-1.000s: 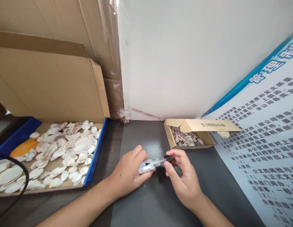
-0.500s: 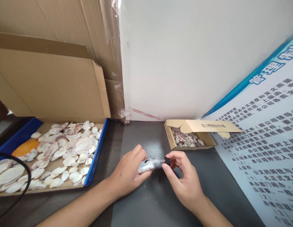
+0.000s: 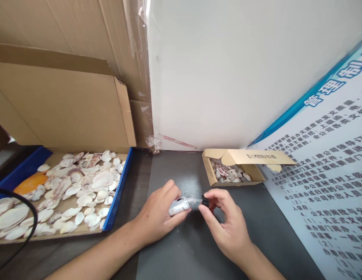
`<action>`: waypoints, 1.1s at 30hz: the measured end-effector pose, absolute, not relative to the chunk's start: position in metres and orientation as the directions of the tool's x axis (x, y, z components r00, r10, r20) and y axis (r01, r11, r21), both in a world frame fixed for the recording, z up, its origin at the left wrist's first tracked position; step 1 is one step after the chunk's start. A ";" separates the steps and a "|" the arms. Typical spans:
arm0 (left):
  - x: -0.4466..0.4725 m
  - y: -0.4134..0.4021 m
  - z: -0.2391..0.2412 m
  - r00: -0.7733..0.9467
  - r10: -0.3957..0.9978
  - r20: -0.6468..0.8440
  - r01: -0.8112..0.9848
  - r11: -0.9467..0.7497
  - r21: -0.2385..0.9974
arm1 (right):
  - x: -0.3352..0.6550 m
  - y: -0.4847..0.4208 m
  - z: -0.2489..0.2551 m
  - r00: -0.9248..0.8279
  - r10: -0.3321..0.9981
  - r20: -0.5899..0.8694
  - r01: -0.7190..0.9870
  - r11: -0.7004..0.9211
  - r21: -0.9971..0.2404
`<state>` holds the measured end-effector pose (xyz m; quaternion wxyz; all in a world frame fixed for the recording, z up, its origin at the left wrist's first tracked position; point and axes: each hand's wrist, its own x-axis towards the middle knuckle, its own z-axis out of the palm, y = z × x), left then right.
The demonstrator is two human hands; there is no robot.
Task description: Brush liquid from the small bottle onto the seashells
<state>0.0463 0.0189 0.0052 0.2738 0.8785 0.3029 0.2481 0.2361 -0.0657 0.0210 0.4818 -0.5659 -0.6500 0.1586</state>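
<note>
My left hand (image 3: 161, 210) is wrapped round a small glue bottle (image 3: 177, 207) with a white printed label and a clear tapered nozzle (image 3: 195, 200). The bottle lies nearly level just above the dark tabletop, its nozzle pointing right. At the nozzle's tip is a black cap (image 3: 205, 201), pinched between thumb and fingers of my right hand (image 3: 227, 221). Whether the cap still sits on the tip or has just come off, I cannot tell. Part of the bottle's body is hidden by my left fingers.
To the left stands an open cardboard box with blue sides (image 3: 118, 190), full of seashells (image 3: 81, 186). A smaller open carton (image 3: 242, 182) with shells (image 3: 230, 171) is behind my right hand. A black cable (image 3: 35, 217) curves at far left; a printed poster (image 3: 329, 175) is at right.
The view has shifted very slightly. Both hands keep the same hold on the bottle and the cap, with hardly any movement.
</note>
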 end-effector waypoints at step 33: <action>0.045 0.014 0.012 0.833 0.499 0.240 0.207 -0.683 0.701 | 0.238 -0.068 0.019 0.103 0.931 0.350 0.494 0.257 -0.831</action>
